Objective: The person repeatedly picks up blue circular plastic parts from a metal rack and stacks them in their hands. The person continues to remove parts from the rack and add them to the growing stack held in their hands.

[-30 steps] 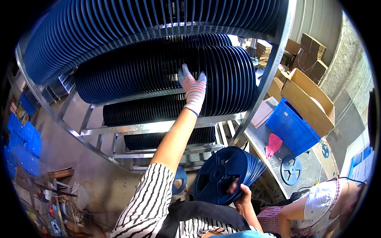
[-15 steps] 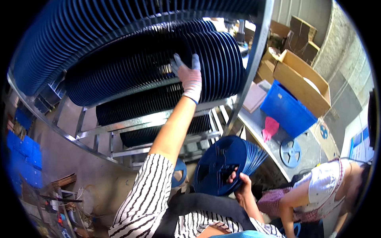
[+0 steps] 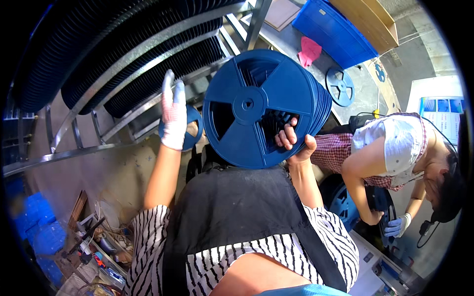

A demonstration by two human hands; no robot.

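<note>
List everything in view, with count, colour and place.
metal rack: one, silver, upper left
rows of discs: several, dark, on metal rack
stack of discs: one, blue, centre
separate disc: one, blue, left of stack
workbench: one, grey, upper right
bench disc: one, blue, on workbench
cloth: one, pink, on workbench
bin: one, blue, on workbench
open box: one, tan, by bin
small disc: one, blue, right of bench disc
poster: one, mostly white, far right
co-worker: one, pale top, right
clutter: uncounted, partly blue, lower left
apron: one, black, bottom centre
sleeves: two, black and white, beside apron
left hand: one, pale-gloved, open, left of stack
right hand: one, bare, gripping stack
</note>
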